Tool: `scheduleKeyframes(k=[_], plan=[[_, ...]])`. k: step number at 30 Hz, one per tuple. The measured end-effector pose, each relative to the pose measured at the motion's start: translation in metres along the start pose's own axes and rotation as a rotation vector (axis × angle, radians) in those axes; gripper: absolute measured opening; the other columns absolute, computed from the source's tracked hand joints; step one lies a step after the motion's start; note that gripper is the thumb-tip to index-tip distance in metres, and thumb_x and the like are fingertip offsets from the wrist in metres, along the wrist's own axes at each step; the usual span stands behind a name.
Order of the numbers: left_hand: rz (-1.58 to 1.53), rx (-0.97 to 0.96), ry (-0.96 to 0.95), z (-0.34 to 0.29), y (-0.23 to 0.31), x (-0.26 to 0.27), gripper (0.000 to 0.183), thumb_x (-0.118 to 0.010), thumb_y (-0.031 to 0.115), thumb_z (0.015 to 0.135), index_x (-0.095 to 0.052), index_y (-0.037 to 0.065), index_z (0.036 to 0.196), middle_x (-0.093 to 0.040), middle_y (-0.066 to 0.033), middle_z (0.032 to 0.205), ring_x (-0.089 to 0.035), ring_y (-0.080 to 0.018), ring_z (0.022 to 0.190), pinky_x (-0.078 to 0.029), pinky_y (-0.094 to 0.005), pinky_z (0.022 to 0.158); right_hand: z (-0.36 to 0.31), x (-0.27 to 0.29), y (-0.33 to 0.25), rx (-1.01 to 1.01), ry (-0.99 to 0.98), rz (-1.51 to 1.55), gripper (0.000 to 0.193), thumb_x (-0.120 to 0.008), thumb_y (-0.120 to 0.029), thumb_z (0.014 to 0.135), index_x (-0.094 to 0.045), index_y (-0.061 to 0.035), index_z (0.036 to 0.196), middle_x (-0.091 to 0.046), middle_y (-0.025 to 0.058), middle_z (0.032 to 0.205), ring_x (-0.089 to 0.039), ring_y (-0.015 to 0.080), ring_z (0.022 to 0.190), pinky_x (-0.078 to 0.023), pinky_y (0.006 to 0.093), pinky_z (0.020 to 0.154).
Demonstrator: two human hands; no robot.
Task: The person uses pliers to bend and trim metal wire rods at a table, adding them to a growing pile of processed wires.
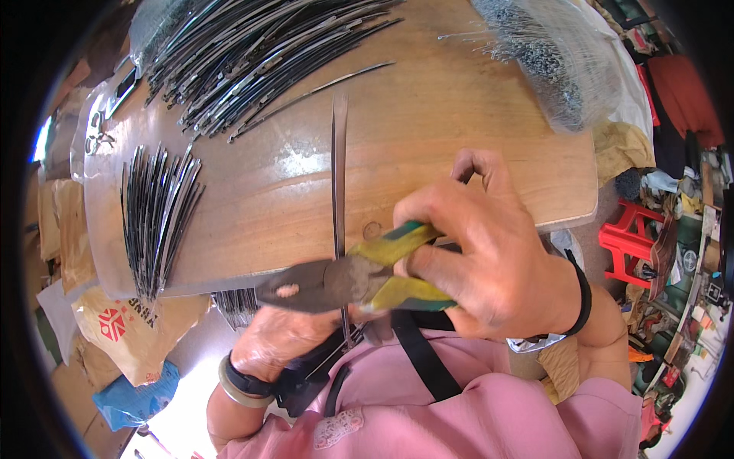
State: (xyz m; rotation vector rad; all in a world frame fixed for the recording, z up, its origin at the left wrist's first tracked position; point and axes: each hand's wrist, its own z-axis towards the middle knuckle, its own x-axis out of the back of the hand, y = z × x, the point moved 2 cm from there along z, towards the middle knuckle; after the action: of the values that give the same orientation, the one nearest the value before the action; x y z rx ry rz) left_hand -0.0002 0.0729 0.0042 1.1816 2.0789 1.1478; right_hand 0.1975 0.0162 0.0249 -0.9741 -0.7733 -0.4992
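My right hand (489, 252) is closed around the yellow-and-green handles of a pair of pliers (329, 284). The jaws point left, above my left hand. My left hand (287, 336) is low, near the table edge, its fingers partly hidden by the pliers. It appears to pinch a long, thin dark strip (339, 176), which looks doubled by motion blur. This strip stands lengthwise across the view, passes behind the pliers and shows again below them. I cannot tell whether the jaws touch it.
A large pile of dark strips (260, 61) lies across the far left of the wooden table (459, 107). A smaller bundle (158, 218) is at the left edge, near scissors (97, 134). A clear bag of thin wires (566, 76) sits far right. A red stool (631, 237) stands beyond.
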Motion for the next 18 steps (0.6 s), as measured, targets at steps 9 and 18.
scheduleKeyframes(k=[9, 18], plan=[[-1.033, 0.164, 0.148, 0.002, -0.022, -0.030, 0.016, -0.058, 0.013, 0.094, -0.062, -0.003, 0.097, -0.052, -0.0059, 0.059, -0.041, -0.0116, 0.043, -0.030, -0.0239, 0.042, -0.014, 0.022, 0.008, -0.123, 0.049, -0.092, 0.020, -0.074, -0.008, 0.063, -0.064, 0.0003, 0.078, -0.059, 0.0127, 0.100, -0.058, 0.0297, 0.087, -0.042, 0.0458, 0.080], [-0.666, -0.236, 0.337, -0.006, -0.013, -0.031, 0.009, -0.055, 0.005, 0.096, -0.059, -0.003, 0.096, -0.053, -0.0008, 0.063, -0.040, -0.0036, 0.049, -0.030, -0.0193, 0.045, -0.040, 0.007, 0.003, -0.362, -0.183, 0.299, 0.034, -0.081, -0.012, 0.064, -0.067, 0.0027, 0.091, -0.058, 0.0165, 0.115, -0.061, 0.0334, 0.093, -0.050, 0.0380, 0.080]])
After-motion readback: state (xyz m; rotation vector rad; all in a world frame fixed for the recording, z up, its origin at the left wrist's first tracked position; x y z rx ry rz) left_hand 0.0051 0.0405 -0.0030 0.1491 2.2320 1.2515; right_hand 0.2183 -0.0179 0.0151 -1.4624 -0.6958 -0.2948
